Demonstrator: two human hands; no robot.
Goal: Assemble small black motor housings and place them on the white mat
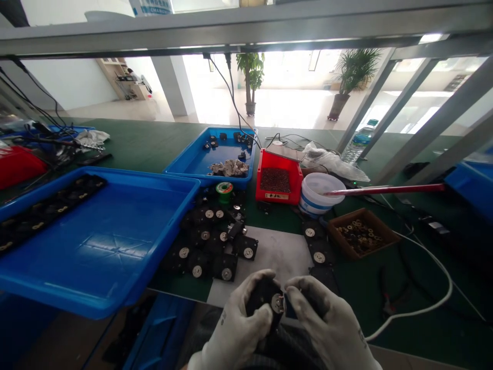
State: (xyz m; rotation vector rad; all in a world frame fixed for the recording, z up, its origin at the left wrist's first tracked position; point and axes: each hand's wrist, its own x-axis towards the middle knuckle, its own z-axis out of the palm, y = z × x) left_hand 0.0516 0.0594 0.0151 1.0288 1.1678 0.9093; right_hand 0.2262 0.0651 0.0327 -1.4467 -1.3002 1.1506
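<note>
While the left hand (pixel 241 331) curls round a black part (pixel 259 297), its metal disc (pixel 277 303) exposed between the hands, steady support matters; the right hand (pixel 327 319) nearly pinches beside it, any held item indiscernible.

Clearest one is "CHANG" on the package (pixel 151 7) above the shelf bar (pixel 269 23) — the letters after that are iffy. The red bin (pixel 296 181) has a label (pixel 274 196) with dark characters, can't make them out. Gloved left hand (pixel 241 324) and right hand (pixel 329 321) — print's too tiny.
</note>
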